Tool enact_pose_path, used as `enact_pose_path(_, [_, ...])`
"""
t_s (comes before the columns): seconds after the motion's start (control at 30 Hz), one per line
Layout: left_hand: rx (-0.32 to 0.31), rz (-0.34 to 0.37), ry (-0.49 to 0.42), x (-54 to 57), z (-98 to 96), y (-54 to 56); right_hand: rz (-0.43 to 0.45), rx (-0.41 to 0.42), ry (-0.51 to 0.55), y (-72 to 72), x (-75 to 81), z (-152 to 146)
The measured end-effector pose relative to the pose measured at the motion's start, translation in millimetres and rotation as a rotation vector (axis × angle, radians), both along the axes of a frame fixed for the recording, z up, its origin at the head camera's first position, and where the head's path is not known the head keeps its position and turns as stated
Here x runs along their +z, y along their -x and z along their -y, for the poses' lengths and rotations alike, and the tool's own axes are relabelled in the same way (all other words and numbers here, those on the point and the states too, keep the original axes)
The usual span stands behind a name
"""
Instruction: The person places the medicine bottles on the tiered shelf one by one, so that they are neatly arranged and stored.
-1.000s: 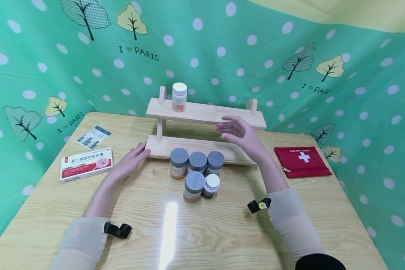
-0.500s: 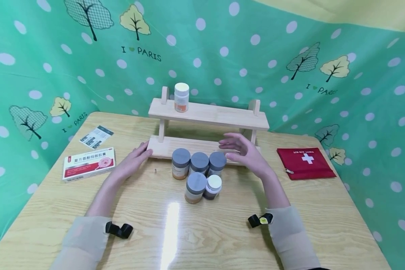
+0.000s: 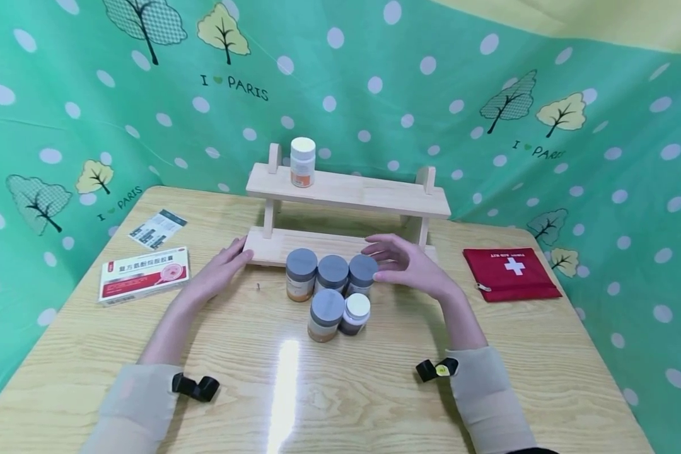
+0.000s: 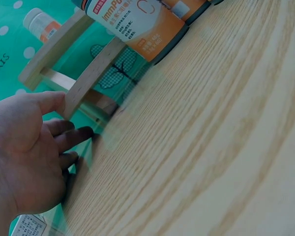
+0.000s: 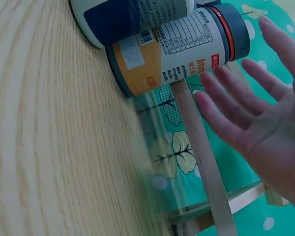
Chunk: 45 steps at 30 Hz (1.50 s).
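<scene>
My left hand rests at the left end of a two-tier wooden shelf; in the left wrist view its thumb touches the end of the lower board. Several grey-lidded supplement bottles stand clustered before the shelf, with one white-capped bottle at the front right. Beside the rightmost grey-lidded bottle is my right hand, fingers spread, thumb near its lid. In the right wrist view, the fingers of that hand reach toward the orange-and-white bottle without curling round it.
A white bottle stands on the upper board, toward the left. Left of the shelf lie a red-and-white medicine box and a printed card. A red first aid pouch lies at the right. A green dotted cloth hangs behind the table.
My right hand has come down from in front of the upper board to beside the rightmost grey-lidded bottle. The left hand stays at the shelf's end.
</scene>
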<state>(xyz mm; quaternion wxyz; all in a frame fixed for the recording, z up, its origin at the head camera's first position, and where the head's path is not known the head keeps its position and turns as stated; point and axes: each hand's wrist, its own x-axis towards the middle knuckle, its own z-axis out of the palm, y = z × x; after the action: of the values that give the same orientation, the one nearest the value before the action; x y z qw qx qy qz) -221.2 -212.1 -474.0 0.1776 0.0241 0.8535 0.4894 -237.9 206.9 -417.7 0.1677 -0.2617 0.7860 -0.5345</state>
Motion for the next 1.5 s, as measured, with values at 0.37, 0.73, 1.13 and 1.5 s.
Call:
enact_pose_path(0.37, [0.008, -0.004, -0.008, 3.7, 0.8, 1.0, -0.028, 0.040, -0.107, -0.4, 0.3, 10.6])
enact_pose_path(0.73, [0.017, 0.002, -0.021, 3.3, 0.1, 1.0, -0.059, 0.045, -0.179, -1.3, 0.4, 14.5])
enact_pose_path(1.13, [0.014, -0.009, -0.004, 3.2, 0.8, 0.2, -0.046, 0.037, -0.149, -4.7, -0.7, 12.7])
enact_pose_path(1.5, [0.019, 0.001, 0.002, -0.2, -0.6, 1.1, -0.067, -0.001, -0.031, -3.7, -0.3, 3.7])
